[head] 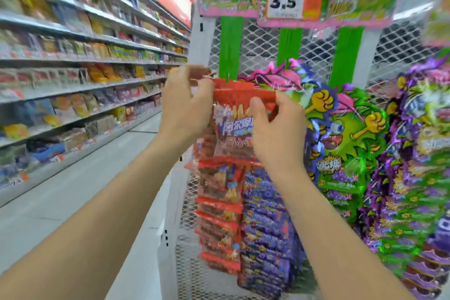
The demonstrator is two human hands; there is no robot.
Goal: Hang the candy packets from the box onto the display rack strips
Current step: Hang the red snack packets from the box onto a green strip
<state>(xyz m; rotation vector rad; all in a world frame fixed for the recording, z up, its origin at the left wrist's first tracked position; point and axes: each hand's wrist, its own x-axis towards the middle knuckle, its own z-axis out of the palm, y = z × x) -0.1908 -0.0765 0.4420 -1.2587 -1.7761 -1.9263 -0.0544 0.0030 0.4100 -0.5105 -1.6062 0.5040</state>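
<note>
A red candy packet (pixel 233 114) is held up against the leftmost green display strip (pixel 230 48) of the white mesh rack (pixel 258 41). My left hand (pixel 187 105) pinches the packet's top left corner just below the strip's lower end. My right hand (pixel 272 126) grips the packet's right side, thumb on its front. Below the packet, several more red packets (pixel 219 221) hang in a column on the same strip. The box is not in view.
Purple packets (pixel 265 234) hang beside the red column; green and purple monster-shaped packets (pixel 348 143) fill the strips to the right. A pink header with a 3,5 price card (pixel 286 1) tops the rack. Stocked shelves (pixel 80 75) line the aisle on the left.
</note>
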